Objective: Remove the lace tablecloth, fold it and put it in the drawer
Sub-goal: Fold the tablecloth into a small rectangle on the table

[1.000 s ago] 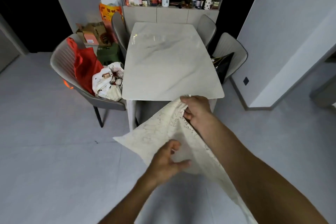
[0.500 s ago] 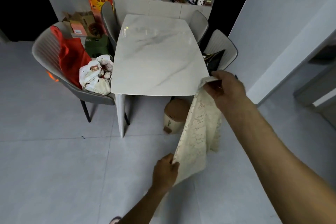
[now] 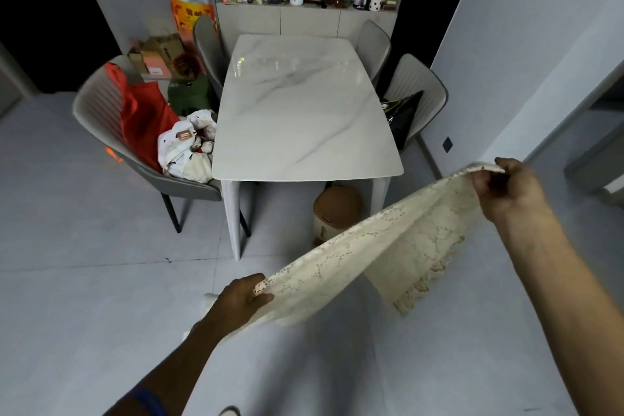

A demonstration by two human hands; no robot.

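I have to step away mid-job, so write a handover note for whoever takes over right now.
Left hand: pinches the lower end of the lace tablecloth.
Right hand: grips the upper end, held higher.
Cloth: off the marble table, doubled over and stretched in the air between both hands, in front of the table.
Done: removal, first fold.
Left: finish folding, then put it in the drawer; no drawer is identifiable in view.

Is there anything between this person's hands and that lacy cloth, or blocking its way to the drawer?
Nothing is between them: the left hand and the right hand each pinch an end of the lace tablecloth, which hangs in the air, off the table. No drawer can be made out in this view, so that path cannot be judged.
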